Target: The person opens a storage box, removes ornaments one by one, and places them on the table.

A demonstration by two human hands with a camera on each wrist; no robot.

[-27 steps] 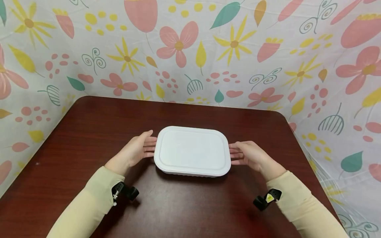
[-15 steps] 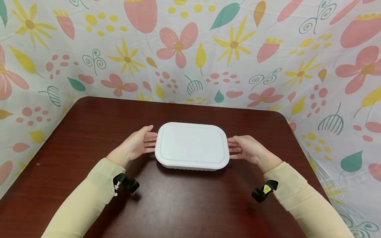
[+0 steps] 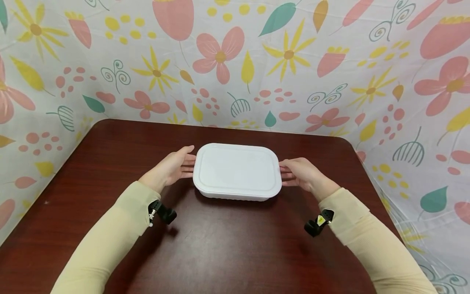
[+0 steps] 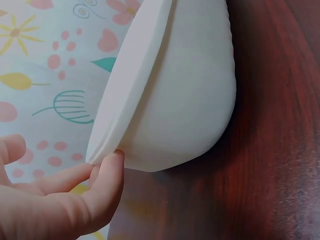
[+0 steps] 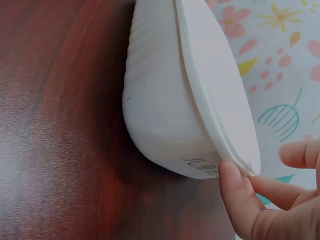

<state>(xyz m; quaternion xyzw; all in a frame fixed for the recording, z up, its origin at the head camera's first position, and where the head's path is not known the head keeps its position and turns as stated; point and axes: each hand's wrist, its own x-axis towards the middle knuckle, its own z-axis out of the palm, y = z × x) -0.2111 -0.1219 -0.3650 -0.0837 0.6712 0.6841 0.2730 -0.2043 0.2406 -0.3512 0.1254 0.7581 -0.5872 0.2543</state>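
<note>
A white lidded food container (image 3: 237, 170), a rounded rectangle, is at the middle of the table between both hands. At its left end, the left hand (image 3: 174, 166) touches beneath the lid's rim with its fingertips (image 4: 116, 159), the thumb held away. My right hand (image 3: 302, 174) does likewise at the opposite end, its fingertips (image 5: 229, 170) under the rim and the thumb apart. In the right wrist view, dark lettering (image 5: 200, 165) shows on the container's end wall. The lid (image 5: 225, 90) covers it, so its inside is hidden.
The dark red-brown wooden table (image 3: 220, 245) has rounded far corners. Behind and beside it hangs a white flower-patterned cloth (image 3: 235, 61). Black wrist-worn camera mounts (image 3: 161, 211) jut inward from both sleeves.
The container has shifted away from me, toward the table's far edge, and both hands have travelled with it. Their fingertips stay at its two ends.
</note>
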